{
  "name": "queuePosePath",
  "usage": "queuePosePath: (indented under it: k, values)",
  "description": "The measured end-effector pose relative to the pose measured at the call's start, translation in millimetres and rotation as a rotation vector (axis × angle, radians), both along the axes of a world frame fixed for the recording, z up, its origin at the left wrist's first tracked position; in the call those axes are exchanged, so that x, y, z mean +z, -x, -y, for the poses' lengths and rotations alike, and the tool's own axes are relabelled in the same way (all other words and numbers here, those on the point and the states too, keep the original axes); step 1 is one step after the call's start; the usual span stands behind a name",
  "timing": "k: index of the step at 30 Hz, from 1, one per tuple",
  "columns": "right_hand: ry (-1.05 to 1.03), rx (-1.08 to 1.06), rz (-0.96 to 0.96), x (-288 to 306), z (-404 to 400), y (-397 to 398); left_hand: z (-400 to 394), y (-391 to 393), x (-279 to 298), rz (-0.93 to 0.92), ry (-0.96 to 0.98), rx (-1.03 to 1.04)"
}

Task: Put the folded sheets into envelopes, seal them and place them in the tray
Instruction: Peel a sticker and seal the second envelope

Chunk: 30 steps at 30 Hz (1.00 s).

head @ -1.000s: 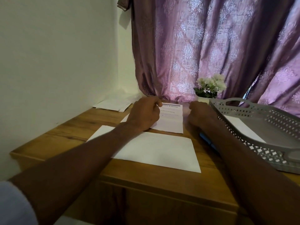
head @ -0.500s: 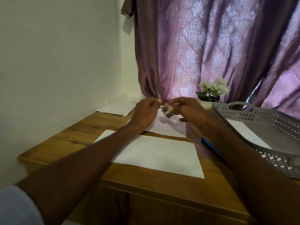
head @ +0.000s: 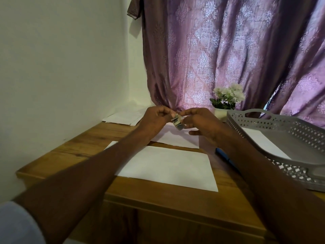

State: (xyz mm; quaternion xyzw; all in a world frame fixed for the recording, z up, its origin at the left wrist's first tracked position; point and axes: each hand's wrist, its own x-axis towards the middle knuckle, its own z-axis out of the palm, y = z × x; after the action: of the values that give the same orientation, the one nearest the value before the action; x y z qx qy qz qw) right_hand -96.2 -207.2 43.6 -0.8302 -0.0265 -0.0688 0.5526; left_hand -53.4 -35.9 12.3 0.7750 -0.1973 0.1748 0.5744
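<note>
Hands met above the desk [head: 73, 148], just in front of the curtain [head: 228, 55]. Left hand [head: 154, 118] and right hand [head: 200, 122] both pinched a small object [head: 177, 122] between curled fingertips; what it was could not be told, though it looked like a small printed roll or tube. Directly below the hands lay a white sheet [head: 175, 138], flat on the desk. Nearer the person than that sheet lay a larger white envelope [head: 167, 168], also flat, with the left forearm crossing its left end. A blue pen [head: 226, 159] lay just right of the envelope, partly under the right forearm. Right of the pen stood the grey perforated tray [head: 263, 120], with a white envelope or sheet [head: 263, 143] lying inside it. More white papers [head: 123, 118] lay in the corner by the wall, left of the hands. A small pot of white flowers [head: 227, 95] stood between the hands and the tray, against the curtain.
</note>
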Motion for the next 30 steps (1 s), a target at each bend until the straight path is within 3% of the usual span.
queuePosePath:
  k: [7, 12, 17, 22, 25, 28, 30]
  values:
    - [0.166, -0.095, 0.075, -2, 5, 1, 0, -1, 2, -0.003, 0.016, 0.008]
    - [0.626, -0.367, 0.282, -13, 22, 2, -2, -4, 0, -0.003, 0.038, 0.008]
    - [0.968, -0.497, 0.135, -10, 28, 9, -2, -3, 0, -0.016, 0.052, -0.023]
    - [1.102, -0.497, 0.044, -10, 28, 12, -1, 1, 0, -0.013, 0.061, -0.045]
    - [1.023, -0.583, 0.195, -12, 26, 10, -1, 1, 1, -0.017, 0.057, -0.044]
    - [0.699, -0.581, 0.455, -12, 20, 6, -1, 0, 0, -0.005, 0.037, -0.018]
    - [0.392, -0.398, 0.45, -7, 6, 8, -1, 0, 1, 0.006, 0.046, -0.007]
